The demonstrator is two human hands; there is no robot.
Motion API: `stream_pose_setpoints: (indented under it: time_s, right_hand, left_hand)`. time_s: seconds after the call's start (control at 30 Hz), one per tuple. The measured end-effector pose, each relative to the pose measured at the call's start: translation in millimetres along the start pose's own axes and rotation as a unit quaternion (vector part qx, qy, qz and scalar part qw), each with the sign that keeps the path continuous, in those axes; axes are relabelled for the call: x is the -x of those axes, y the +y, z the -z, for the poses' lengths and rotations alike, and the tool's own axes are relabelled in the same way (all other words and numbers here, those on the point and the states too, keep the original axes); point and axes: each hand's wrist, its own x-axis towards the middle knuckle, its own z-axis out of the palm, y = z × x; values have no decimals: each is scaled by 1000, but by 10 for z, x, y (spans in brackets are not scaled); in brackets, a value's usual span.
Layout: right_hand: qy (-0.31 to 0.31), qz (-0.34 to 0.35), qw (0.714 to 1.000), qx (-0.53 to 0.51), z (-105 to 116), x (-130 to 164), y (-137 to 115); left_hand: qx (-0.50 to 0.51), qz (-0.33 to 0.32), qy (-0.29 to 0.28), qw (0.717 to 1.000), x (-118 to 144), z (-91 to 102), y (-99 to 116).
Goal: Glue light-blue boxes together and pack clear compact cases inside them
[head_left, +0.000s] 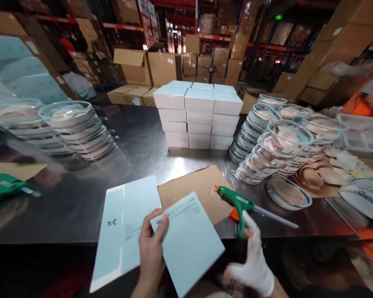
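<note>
My bare left hand [152, 244] grips a flat pale box [188, 244] by its upper left corner, with the thumb on the printed face. Beneath and left of it, a second pale flat piece [124, 231] with a handwritten mark overhangs the table's front edge. My right hand [251, 260], in a white glove with some bare fingertips, is slightly blurred. Its fingers are spread, close to the handle of a green glue gun [236, 200], and nothing shows in its grasp. The glue gun, a clear glue stick in its rear, lies partly on a cardboard sheet [202, 182].
White boxes [199, 118] are stacked at the back of the metal table [133, 132]. Clear round containers stand in stacks at right [267, 145] and left [77, 128]. Another green glue gun [6, 186] lies far left. A person's orange clothing [366, 99] shows at right.
</note>
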Motion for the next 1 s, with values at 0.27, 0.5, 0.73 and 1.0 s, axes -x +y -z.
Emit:
stream_pose_setpoints:
  time_s: [0.27,0.5,0.73,1.0]
  right_hand:
    - [14,226,940,256,218,-994,-1]
    - [-208,78,899,379,-75,-2493,710]
    - [-146,-25,880,451,98,-2373,988]
    - [-240,-93,848,464,-169,-2215,1183]
  left_hand:
    - [-66,-30,-182,981,-419,-577,133]
    - [-541,-424,-178,704,-290,-391,-854]
    - [-642,-409,-134,634,-356,-321,-1335]
    - [-610,-405,-182,656,-369,-134,-1366]
